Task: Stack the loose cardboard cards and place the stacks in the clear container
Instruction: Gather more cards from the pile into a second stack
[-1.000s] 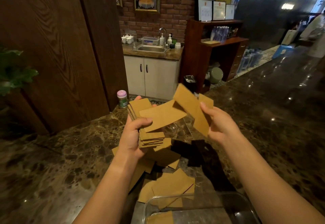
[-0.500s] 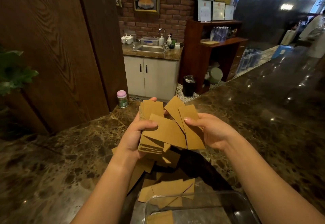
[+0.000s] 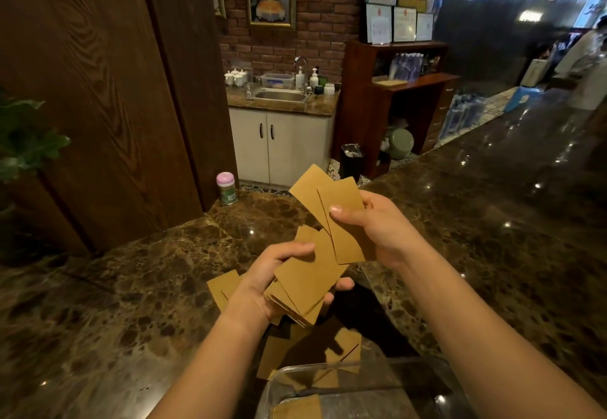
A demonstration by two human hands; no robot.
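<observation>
Stacking is under way: the left hand [image 3: 262, 282] grips an uneven stack [image 3: 303, 282] of cards above the counter [image 3: 131, 287], while the right hand [image 3: 374, 224] pinches two cards [image 3: 338, 218] just beyond and above that stack, thumb on top. Next, I judge, those two need laying onto the stack and squaring. More loose cards [image 3: 331, 349] lie on the counter under the stack, just beyond the container [image 3: 361, 385], which already holds some.
</observation>
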